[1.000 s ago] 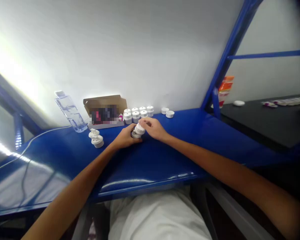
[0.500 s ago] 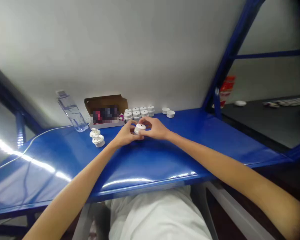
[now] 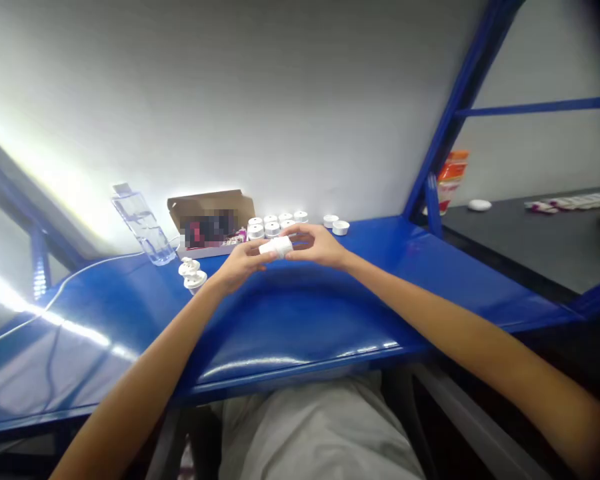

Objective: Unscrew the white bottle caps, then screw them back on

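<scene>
A small white round part (image 3: 276, 247) is held above the blue table (image 3: 300, 313) between both hands. My left hand (image 3: 240, 263) pinches its left end with the fingertips. My right hand (image 3: 316, 244) closes over its right end from above. Just behind the hands stands a cluster of several similar white round parts (image 3: 274, 225). Two more white parts (image 3: 192, 275), with prongs, lie to the left of my left hand.
An open cardboard box (image 3: 211, 222) and a clear water bottle (image 3: 143, 223) stand against the wall at the back left. A white cable (image 3: 75, 280) runs across the left of the table. Two white caps (image 3: 336, 225) sit at the back. A black table (image 3: 530, 233) lies to the right behind a blue frame post (image 3: 450, 113).
Both hands have lifted the white part off the table and turned it on its side, moving slightly toward the back. Earlier it was pressed down on the tabletop.
</scene>
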{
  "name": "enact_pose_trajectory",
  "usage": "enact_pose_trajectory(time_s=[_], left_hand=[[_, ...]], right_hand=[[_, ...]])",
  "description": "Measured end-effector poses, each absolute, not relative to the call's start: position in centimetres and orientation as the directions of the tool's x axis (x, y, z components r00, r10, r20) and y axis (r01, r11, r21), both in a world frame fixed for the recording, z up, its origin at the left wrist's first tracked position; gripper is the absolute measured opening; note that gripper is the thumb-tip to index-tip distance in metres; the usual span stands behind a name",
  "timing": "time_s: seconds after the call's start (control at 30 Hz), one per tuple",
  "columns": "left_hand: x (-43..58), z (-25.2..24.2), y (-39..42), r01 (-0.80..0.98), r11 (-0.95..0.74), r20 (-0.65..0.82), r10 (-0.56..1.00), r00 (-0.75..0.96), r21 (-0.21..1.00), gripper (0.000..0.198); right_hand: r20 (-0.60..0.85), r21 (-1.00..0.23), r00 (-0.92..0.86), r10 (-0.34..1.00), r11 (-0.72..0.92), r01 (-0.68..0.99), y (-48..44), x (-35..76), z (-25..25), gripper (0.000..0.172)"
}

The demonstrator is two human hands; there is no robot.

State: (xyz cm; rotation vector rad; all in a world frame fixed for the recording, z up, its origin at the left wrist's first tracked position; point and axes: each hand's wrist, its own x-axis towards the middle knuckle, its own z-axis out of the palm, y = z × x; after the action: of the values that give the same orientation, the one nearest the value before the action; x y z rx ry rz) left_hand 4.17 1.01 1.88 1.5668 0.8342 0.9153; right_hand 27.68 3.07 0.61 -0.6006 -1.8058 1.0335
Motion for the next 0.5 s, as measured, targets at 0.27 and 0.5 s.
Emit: enact_pose_trajectory(time_s=[0.27,0.5], left_hand=[[4.17,1.57,1.29,0.051,-0.090,0.056,0.883,0.465,0.995,0.047],[4.33,1.30,1.33,0.138,-0.395,0.283,0.824,0.491,0.909,0.051]], right_hand=[[0.557,-0.787,-0.417,0.718,0.617,0.012,2.19,27.20,0.49,0.048],[0.174,-0.966,-0.401,0.900,0.234,0.107,2.44,26.62,0.31,0.056]])
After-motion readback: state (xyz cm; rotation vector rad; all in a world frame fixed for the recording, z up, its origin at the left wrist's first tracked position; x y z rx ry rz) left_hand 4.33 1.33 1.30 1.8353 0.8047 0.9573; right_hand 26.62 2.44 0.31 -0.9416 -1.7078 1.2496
